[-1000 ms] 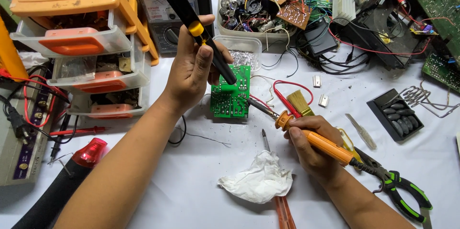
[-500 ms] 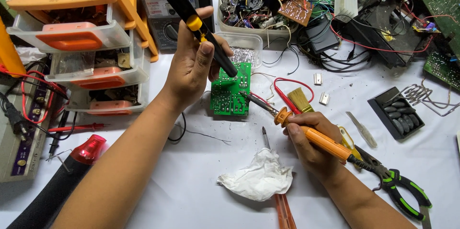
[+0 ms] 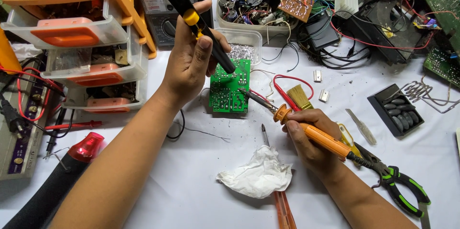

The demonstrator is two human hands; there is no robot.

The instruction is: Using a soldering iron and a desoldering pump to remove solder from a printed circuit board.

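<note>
Green board (image 3: 230, 86) looks light, stiff, fragile; our left hand (image 3: 191, 61) grips the pump (image 3: 196, 23), right hand (image 3: 311, 138) the iron (image 3: 326, 140), tip seemingly touching it.

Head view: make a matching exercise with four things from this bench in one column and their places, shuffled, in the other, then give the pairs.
Things:
1. green circuit board
2. orange-handled soldering iron
3. crumpled white tissue
4. black tool with yellow button

Places:
A. gripped in the left hand
B. lying on the white table, between the forearms
C. gripped in the right hand
D. on the table under the black tool's tip

Pairs: 1-D, 2-C, 3-B, 4-A
</note>
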